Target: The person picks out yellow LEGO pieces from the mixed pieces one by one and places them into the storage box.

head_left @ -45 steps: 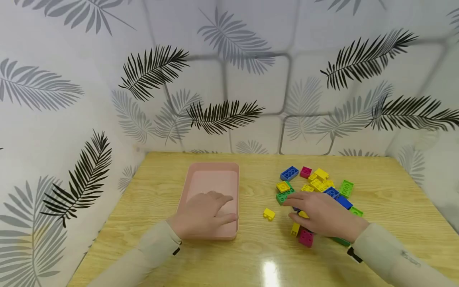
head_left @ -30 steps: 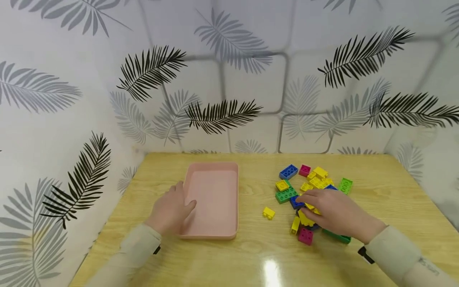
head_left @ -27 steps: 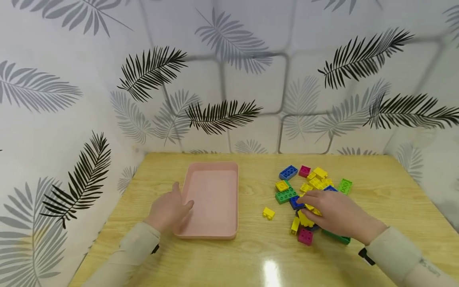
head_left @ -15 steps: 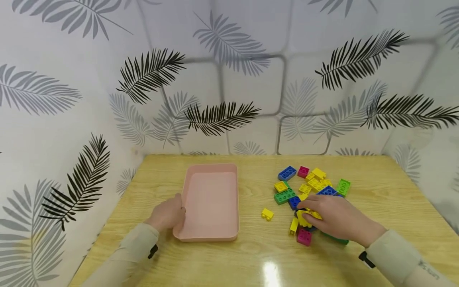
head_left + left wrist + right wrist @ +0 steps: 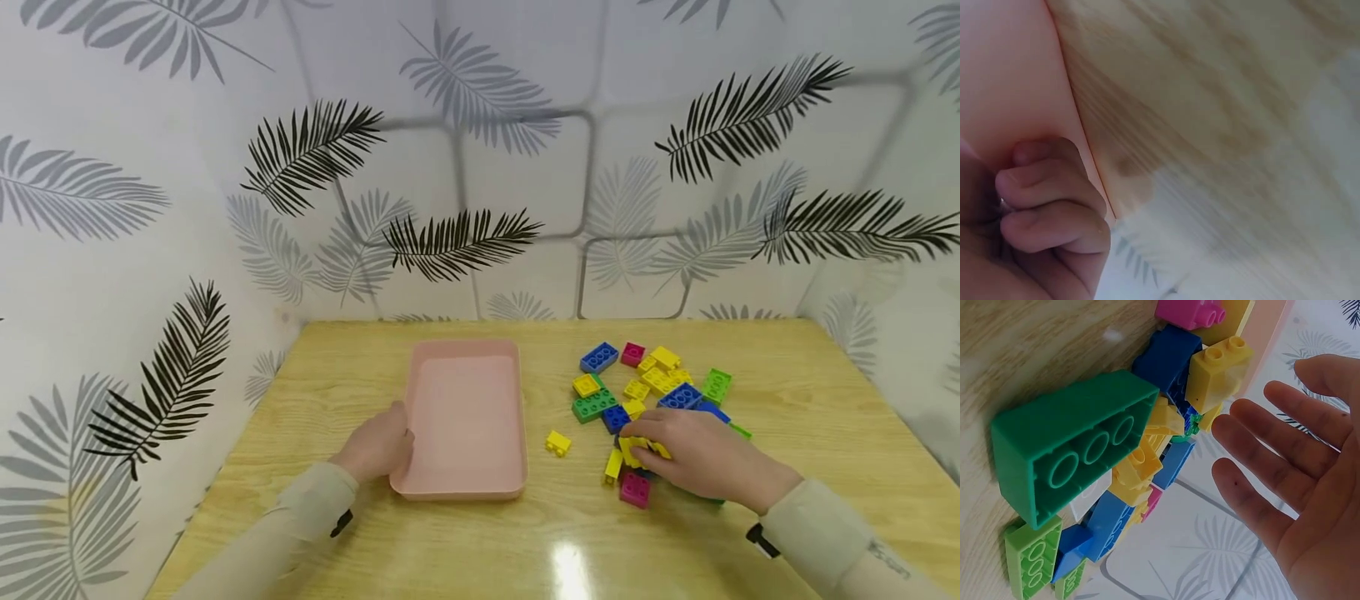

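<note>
Left hand: we find the left hand gripping the pink tray by its left wall, fingers curled at the edge; the thumb is hard to make out.
Pink tray: on the tabletop, left of the brick pile and apart from it; the hand covers part of its left wall; the left wrist view cuts most of it off.
Right hand: we see the right hand over the near part of the pile; the right wrist view shows its fingers loose and spread, just beside the bricks.
Hidden bricks: this hand masks several bricks from the head view; the dark green brick shows well only at the right wrist, ringed hollow side exposed; a white piece behind it is mostly covered, and we cannot tell its form.
Surroundings: a lone yellow brick lies between tray and pile; a blue brick sits at the far edge, a magenta brick at the near edge; a leaf-patterned backdrop stands behind.
Cut-offs: both arms leave the head view at its bottom edge.
Markings: we note a dark mark on the right arm, possibly lettering; too blurred to read.
</note>
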A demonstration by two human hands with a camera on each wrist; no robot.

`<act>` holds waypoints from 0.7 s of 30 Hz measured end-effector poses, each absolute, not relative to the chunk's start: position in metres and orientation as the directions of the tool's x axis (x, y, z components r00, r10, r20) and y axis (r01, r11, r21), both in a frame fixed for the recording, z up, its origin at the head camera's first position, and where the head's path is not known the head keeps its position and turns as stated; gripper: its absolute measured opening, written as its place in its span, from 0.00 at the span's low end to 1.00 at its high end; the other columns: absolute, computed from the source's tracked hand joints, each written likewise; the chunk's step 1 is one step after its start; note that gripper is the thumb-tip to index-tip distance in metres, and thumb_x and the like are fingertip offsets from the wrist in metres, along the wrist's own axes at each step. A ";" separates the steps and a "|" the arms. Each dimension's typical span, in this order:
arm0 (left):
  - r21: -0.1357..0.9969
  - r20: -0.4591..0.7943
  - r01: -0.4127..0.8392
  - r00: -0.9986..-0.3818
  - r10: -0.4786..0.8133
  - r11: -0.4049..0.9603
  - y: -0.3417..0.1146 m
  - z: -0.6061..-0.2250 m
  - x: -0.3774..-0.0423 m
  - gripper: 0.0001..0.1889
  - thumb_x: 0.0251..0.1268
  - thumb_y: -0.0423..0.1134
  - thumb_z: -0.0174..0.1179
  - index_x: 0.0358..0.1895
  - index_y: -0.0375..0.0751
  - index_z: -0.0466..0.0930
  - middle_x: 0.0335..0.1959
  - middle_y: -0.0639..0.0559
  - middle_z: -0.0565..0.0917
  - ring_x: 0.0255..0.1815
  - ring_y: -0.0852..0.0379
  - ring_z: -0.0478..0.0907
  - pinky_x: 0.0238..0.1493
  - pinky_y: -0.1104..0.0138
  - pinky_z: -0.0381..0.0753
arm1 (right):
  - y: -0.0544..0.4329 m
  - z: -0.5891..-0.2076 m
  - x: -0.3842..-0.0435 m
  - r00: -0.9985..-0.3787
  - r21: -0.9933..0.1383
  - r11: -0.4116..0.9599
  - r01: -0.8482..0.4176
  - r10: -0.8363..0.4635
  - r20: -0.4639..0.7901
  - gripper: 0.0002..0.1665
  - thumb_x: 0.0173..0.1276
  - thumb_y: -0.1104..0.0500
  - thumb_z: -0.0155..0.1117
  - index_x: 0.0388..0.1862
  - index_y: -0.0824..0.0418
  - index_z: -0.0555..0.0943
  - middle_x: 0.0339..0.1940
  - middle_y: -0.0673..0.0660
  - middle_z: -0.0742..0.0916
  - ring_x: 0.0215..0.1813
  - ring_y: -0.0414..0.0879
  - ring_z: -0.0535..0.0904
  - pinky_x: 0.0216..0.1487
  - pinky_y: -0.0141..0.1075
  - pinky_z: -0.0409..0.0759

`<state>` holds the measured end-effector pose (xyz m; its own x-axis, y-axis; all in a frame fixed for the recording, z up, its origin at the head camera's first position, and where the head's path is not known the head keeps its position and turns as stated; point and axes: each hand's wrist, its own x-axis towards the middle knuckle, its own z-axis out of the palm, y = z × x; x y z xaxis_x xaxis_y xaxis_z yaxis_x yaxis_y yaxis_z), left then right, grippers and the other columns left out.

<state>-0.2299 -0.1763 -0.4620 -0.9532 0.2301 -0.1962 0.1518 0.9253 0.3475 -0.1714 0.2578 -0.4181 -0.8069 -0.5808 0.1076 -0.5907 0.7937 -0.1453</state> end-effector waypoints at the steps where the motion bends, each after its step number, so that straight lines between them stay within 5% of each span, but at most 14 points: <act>1: 0.359 -0.195 0.155 -0.952 0.236 0.920 -0.173 -0.462 -0.230 0.27 0.75 0.33 0.47 0.68 0.16 0.58 0.32 0.41 0.81 0.25 0.52 0.73 0.27 0.62 0.72 | 0.258 -0.418 -0.171 -0.808 -0.147 0.794 -0.590 -0.580 0.104 0.13 0.71 0.50 0.65 0.51 0.49 0.87 0.45 0.44 0.88 0.42 0.39 0.84 0.44 0.39 0.84; 11: 0.361 -0.193 0.173 -0.948 0.255 0.916 -0.143 -0.459 -0.238 0.29 0.76 0.35 0.49 0.70 0.17 0.55 0.36 0.41 0.80 0.28 0.51 0.74 0.30 0.61 0.74 | 0.260 -0.415 -0.176 -0.813 -0.148 0.800 -0.582 -0.570 0.119 0.13 0.71 0.50 0.65 0.51 0.49 0.87 0.45 0.45 0.88 0.44 0.39 0.84 0.46 0.40 0.84; 21: 0.336 -0.218 0.177 -0.941 0.260 0.925 -0.126 -0.464 -0.237 0.28 0.75 0.34 0.49 0.69 0.17 0.55 0.28 0.43 0.77 0.24 0.51 0.74 0.24 0.63 0.72 | 0.249 -0.419 -0.177 -0.833 -0.199 0.811 -0.549 -0.549 0.060 0.15 0.70 0.51 0.67 0.53 0.52 0.86 0.49 0.48 0.89 0.48 0.44 0.85 0.49 0.43 0.84</act>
